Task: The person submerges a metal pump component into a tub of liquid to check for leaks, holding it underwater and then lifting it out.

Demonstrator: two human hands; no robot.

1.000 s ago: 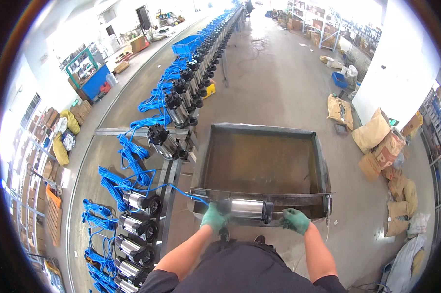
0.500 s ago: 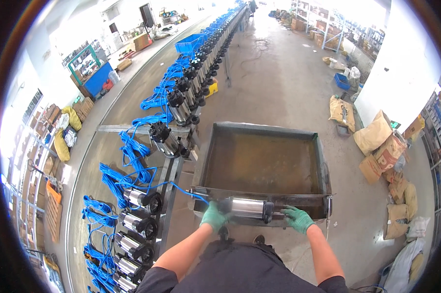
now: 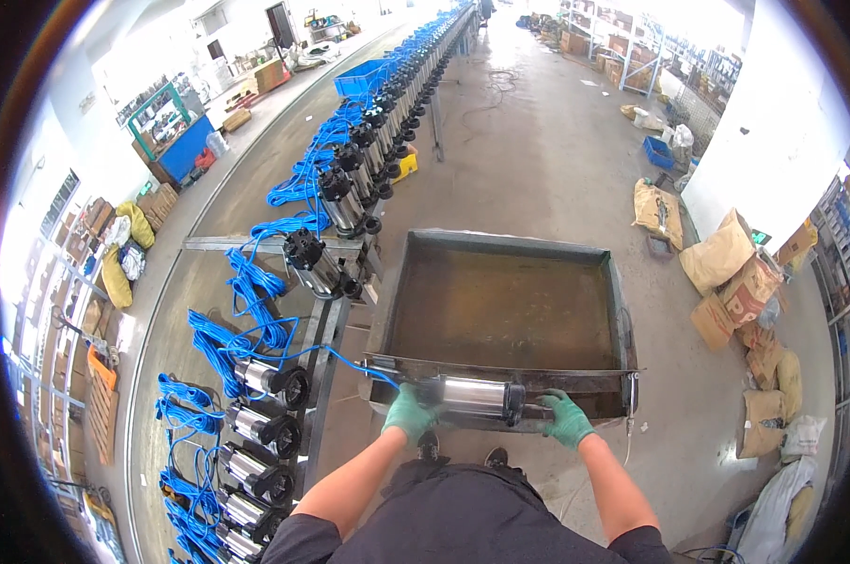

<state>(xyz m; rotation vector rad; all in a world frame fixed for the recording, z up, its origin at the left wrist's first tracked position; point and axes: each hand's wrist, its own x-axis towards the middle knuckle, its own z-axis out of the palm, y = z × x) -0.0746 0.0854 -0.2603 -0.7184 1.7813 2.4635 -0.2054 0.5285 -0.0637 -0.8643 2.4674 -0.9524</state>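
A steel-and-black submersible pump lies on its side across the near ledge of a water-filled metal tank. At its left, black end, my left hand in a green glove is closed round the housing. The pump's blue cable runs from there leftward to the bench. Just beyond the pump's right end is my right hand, also gloved in green. Its fingers curl in toward a small dark piece by that end, which I cannot make out.
On the bench to my left lie several more pumps with coiled blue cables. A long row of upright pumps stretches away, with a blue crate beside it. Sacks and cartons line the right side by a white pillar.
My right hand has shifted slightly left and tilted more upright beside the pump's end. The pump and my left hand have stayed nearly in place; the whole view has moved a little.
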